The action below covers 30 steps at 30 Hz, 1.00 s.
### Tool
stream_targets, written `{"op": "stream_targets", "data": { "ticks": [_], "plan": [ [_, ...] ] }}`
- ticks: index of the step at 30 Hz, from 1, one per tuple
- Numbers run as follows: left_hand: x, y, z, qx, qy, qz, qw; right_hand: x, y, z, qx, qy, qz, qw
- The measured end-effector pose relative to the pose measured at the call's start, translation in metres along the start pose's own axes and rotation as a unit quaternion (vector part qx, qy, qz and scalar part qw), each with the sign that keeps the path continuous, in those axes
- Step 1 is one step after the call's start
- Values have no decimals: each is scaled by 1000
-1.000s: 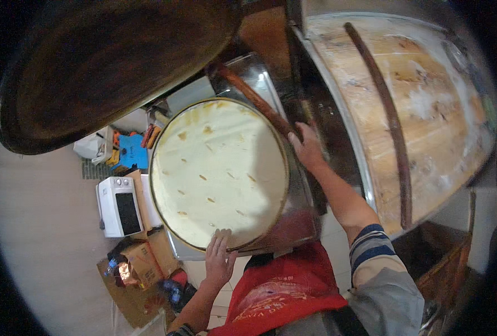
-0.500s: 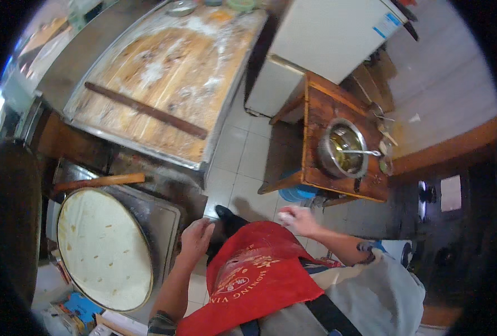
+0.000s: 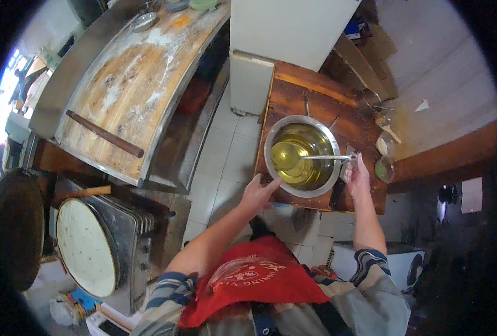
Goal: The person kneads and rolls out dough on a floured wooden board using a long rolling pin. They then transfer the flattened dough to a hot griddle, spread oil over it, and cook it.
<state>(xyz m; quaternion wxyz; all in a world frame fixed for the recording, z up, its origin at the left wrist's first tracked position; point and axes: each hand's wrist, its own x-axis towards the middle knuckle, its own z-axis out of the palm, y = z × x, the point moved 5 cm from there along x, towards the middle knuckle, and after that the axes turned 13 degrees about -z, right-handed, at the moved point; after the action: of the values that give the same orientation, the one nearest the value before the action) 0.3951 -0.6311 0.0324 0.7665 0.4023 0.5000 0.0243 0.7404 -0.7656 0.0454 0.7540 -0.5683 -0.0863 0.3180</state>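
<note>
A wide metal bowl (image 3: pixel 329 189) of clear yellow oil stands on the small wooden table. Inside it rests a metal ladle (image 3: pixel 322 157), its round head in the oil and its handle crossing the right rim. My right hand (image 3: pixel 358 178) is closed around the hooked end of that handle, just outside the bowl. On the near left side, my left hand (image 3: pixel 258 194) is open, fingers apart, with a fingertip at the bowl's rim. Whether it presses on the rim, I cannot tell.
The wooden table (image 3: pixel 299 84) adjoins a white fridge (image 3: pixel 282 28). Small dishes and a brush (image 3: pixel 391 133) line its right edge. At left, a floured board (image 3: pixel 119 84) carries a rolling pin (image 3: pixel 104 133). A round pale pan (image 3: pixel 86 246) leans against stacked trays (image 3: pixel 126 224).
I have moved toward the small table, and the bowl is now close in front of me. Both hands have reached forward to it; my right has taken hold of the ladle.
</note>
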Motion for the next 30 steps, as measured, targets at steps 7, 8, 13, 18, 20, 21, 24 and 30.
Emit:
{"op": "stream_targets", "data": {
  "ticks": [7, 8, 13, 18, 20, 21, 24, 30],
  "plan": [
    [42, -8, 47, -200, 91, -46, 974, 21, -21, 51, -159, -174, -24, 971],
    [36, -7, 46, -185, 103, -63, 975, 20, -26, 56, -165, -189, -28, 968],
    [-29, -18, 13, -266, 147, -97, 948, -5, -50, 101, -179, -279, -22, 943],
    [-90, -61, -54, -322, 269, -47, 907, -49, -57, 172, -129, -387, -12, 913],
    [-137, -55, -75, -325, 259, -15, 909, -71, -46, 207, -106, -429, -1, 897],
    [-155, -64, -87, -344, 269, -4, 900, -84, -38, 227, -92, -454, 5, 886],
    [-208, -96, -133, -390, 301, 17, 870, -130, -5, 282, -51, -509, 34, 858],
    [-303, -185, -239, -471, 374, 95, 793, -248, 80, 382, -28, -550, 105, 828]
  ]
}}
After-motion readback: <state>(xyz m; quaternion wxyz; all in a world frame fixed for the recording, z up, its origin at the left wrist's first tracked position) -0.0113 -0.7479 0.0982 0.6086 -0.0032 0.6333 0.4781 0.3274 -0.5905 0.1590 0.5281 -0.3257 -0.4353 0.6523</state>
